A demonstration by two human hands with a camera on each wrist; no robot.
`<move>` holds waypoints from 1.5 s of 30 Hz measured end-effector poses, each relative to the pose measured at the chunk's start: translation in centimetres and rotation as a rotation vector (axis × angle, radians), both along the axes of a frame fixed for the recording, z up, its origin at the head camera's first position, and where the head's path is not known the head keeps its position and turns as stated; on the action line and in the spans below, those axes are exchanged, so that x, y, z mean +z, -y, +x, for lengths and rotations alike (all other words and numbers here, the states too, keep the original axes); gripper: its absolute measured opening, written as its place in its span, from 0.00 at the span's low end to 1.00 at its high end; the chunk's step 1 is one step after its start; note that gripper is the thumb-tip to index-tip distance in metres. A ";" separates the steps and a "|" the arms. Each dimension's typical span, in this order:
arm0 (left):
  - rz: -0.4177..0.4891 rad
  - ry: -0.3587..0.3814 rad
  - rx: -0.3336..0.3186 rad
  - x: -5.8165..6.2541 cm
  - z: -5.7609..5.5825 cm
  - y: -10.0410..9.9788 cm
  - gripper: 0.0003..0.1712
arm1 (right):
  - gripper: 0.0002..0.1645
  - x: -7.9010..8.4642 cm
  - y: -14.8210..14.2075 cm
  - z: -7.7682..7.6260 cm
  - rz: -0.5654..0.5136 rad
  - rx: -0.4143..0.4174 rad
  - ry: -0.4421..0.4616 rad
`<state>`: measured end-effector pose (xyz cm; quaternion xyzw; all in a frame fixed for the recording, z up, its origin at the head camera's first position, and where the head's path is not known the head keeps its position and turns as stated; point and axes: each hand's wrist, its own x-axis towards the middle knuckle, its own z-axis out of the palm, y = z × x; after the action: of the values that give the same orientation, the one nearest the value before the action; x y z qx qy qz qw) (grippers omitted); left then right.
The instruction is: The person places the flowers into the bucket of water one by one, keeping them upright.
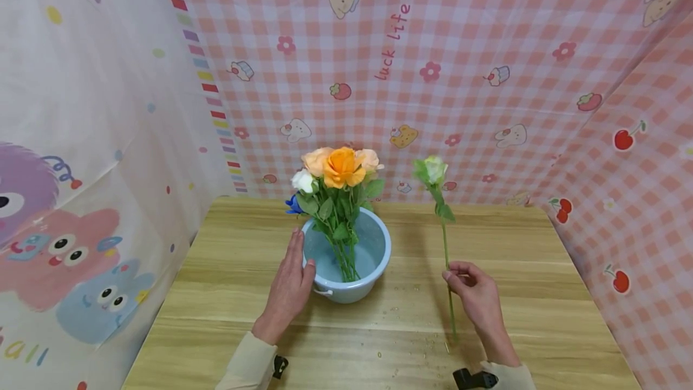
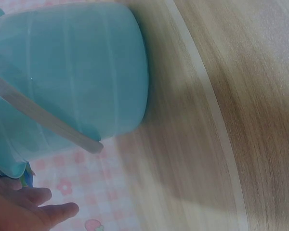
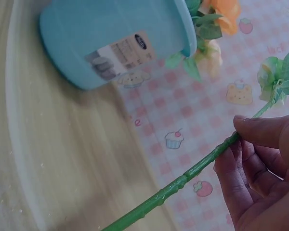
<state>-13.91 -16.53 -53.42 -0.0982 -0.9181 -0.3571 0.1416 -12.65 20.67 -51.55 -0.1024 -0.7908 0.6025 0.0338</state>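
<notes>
A light blue bucket [image 1: 347, 291] stands on the table with several roses inside, their stems leaning together. An orange rose [image 1: 343, 167] is at the front of the bunch, with peach roses [image 1: 318, 161] behind it, a white rose [image 1: 304, 182] at left and a blue flower [image 1: 294, 204] below that. My left hand [image 1: 289, 284] rests along the bucket's left rim, fingers straight. To the right of the bucket, my right hand [image 1: 476, 297] pinches the green stem [image 3: 185, 177] of a pale greenish-white rose [image 1: 435, 170] between thumb and fingers, holding it upright, bloom on top.
The wooden table [image 1: 243, 330] carries water drops [image 1: 395, 318] and small bits in front of the bucket. A pink checked cloth [image 1: 379, 77] hangs behind, and a white printed cloth [image 1: 135, 107] at left. The bucket's pale handle [image 2: 45, 118] hangs down its side.
</notes>
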 end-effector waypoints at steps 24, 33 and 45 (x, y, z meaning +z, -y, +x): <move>0.006 0.000 0.000 0.1 -0.1 -0.1 0.37 | 0.14 3.1 3.5 -0.5 -0.122 -0.039 -0.156; 0.011 0.000 0.001 0.1 -0.1 -0.1 0.37 | 0.15 4.8 4.8 -0.8 -0.165 -0.017 -0.180; 0.012 -0.002 0.005 0.0 -0.1 -0.1 0.37 | 0.15 7.3 7.1 -1.6 -0.183 0.013 -0.228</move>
<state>-13.96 -16.48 -53.42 -0.0958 -0.9160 -0.3619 0.1440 -14.21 13.59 -44.25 -0.0309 -0.7241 0.6801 0.1102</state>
